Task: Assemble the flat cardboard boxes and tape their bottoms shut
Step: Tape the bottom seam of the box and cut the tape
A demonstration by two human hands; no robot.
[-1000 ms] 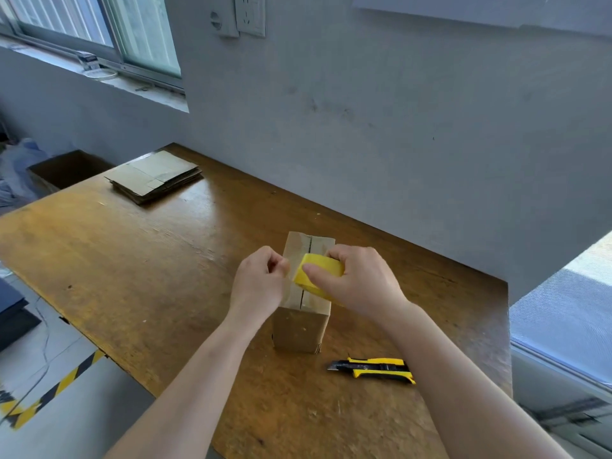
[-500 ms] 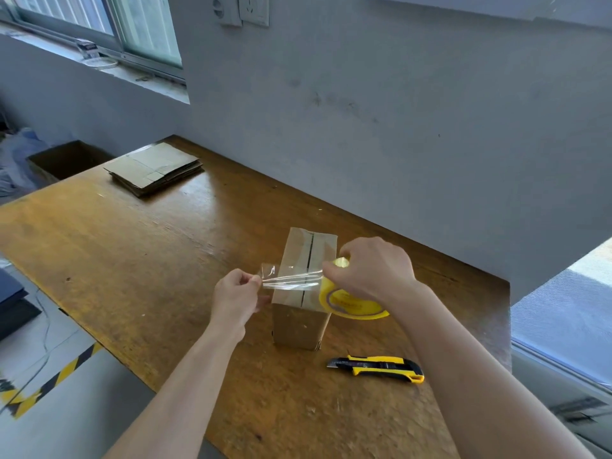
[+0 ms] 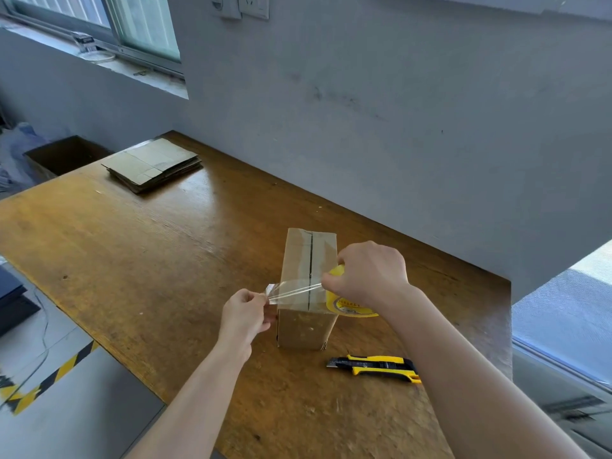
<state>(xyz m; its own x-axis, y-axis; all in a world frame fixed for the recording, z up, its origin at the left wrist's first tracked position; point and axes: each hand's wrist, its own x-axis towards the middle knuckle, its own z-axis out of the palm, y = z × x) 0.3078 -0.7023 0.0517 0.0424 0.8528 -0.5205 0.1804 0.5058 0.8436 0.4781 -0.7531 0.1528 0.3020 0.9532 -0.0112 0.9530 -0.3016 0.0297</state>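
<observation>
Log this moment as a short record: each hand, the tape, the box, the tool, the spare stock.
left hand: pinches the free end of the clear tape strip
right hand: grips the yellow tape roll at the right side of the cardboard box
clear tape strip: stretched between the hands across the box top; contact unclear
cardboard box: standing on the wooden table, flaps folded, centre seam showing
utility knife: lying on the table, untouched
flat boxes: stacked, far left of the table

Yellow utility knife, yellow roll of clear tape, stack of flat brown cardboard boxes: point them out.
yellow utility knife [image 3: 381,366]: head view, middle of its handle.
yellow roll of clear tape [image 3: 346,306]: head view, printed side face.
stack of flat brown cardboard boxes [image 3: 152,162]: head view, top sheet.
</observation>
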